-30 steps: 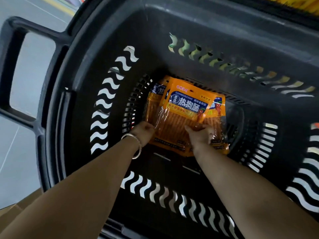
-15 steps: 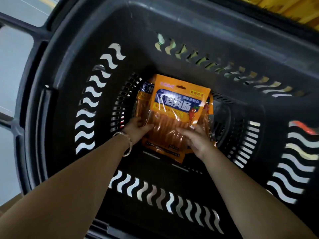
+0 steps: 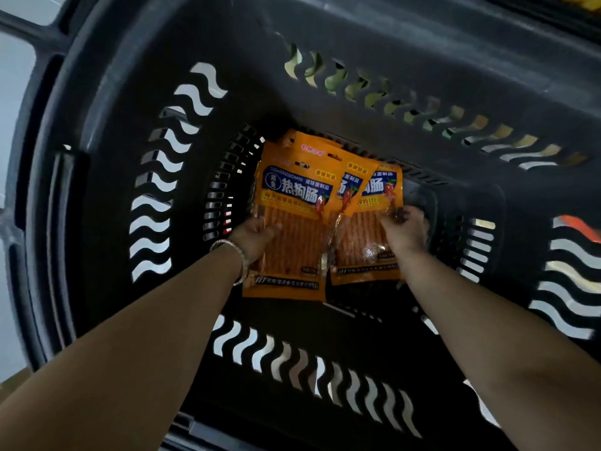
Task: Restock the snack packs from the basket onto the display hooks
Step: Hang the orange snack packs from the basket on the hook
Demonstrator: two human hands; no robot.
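We observe the black plastic basket (image 3: 325, 76) from above, with both bare forearms reaching down into it. The orange snack packs (image 3: 344, 177) sit deep inside, close to the basket's far wall and somewhat toward its left side. Their printed headers point to the far wall and their bottom seams to the near wall. They are fanned and overlapping, with at least three headers showing.

The left pack (image 3: 292, 236) lies foremost and overlaps the others. The left hand (image 3: 257, 232) grips its left edge, with the thumb curled over the clear front window and the fingers hidden behind. The right pack (image 3: 364, 242) is partly tucked under the left pack. The right hand (image 3: 405, 231) pinches it at the right edge, fingertips bent onto the front just below the blue label. We cannot tell whether the packs rest on the basket bottom or are raised off it.

A beaded bracelet (image 3: 239, 258) circles the left wrist. Pale floor (image 3: 13, 92) shows beyond the basket's left rim.
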